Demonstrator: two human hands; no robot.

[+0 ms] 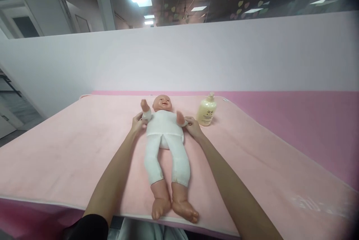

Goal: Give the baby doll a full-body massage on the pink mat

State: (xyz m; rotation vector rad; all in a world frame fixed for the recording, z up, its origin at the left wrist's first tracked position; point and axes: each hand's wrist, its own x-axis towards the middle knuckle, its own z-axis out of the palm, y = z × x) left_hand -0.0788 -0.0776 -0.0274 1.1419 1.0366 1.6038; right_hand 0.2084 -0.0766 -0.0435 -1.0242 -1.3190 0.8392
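Note:
A baby doll with a white cloth body and bare plastic head, hands and feet lies on its back, feet toward me. Its two forearms stick up at the sides. My left hand is closed at the doll's arm on the left, fingers partly hidden behind the white sleeve. On the other side, my right hand pinches the doll's other arm near the wrist. Just right of that hand stands a pale yellow pump bottle, upright and apart from the doll.
Under the doll is a pink towel spread over a darker pink surface. A low white wall runs along the far side. The towel's near edge lies close to my body, just beyond the doll's feet.

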